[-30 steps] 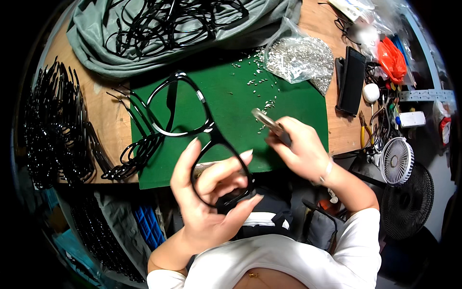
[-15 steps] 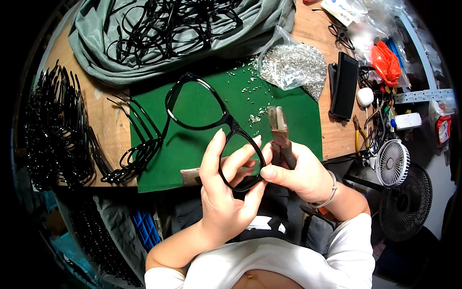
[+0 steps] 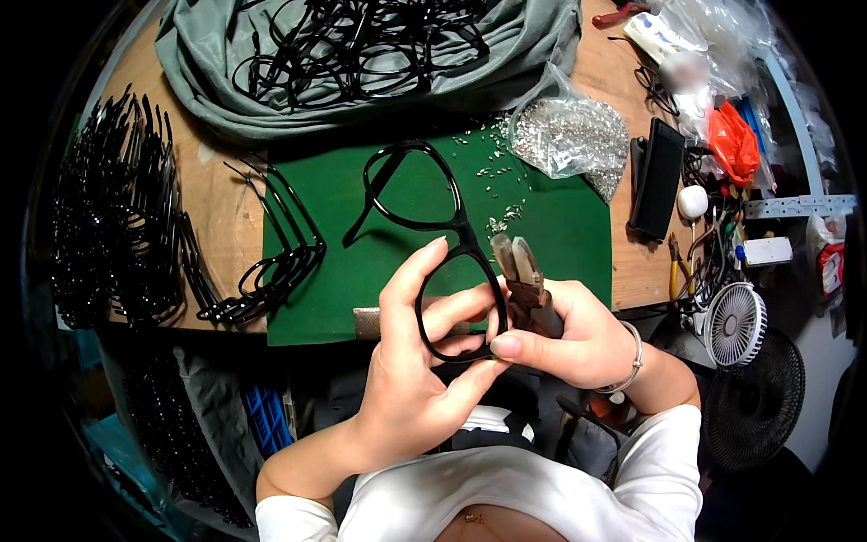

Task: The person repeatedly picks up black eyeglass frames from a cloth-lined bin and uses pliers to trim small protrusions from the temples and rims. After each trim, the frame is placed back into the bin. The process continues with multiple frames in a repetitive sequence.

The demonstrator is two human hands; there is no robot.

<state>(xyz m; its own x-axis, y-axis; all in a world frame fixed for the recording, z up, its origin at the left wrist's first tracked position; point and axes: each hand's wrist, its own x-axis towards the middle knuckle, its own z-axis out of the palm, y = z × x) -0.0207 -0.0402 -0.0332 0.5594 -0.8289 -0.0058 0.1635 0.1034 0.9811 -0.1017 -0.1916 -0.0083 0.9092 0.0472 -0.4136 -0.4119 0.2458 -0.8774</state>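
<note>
At grn mat (image 3: pixel 574 239), L grip (image 3: pixel 411 366) holds blk specs (image 3: pixel 464 231), R grip (image 3: pixel 582 341) holds pliers (image 3: pixel 526 287).

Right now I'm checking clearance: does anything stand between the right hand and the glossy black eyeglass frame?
Nothing visible: the right hand, gripping worn metal pliers, appears to rest its thumb on the eyeglass frame.

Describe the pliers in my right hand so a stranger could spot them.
Find the green mat on the wooden table. By its near edge, the right hand holds pliers, jaws pointing away from the body. Dull grey-brown metal sets them apart from the yellow-handled tool lying farther right.
</note>
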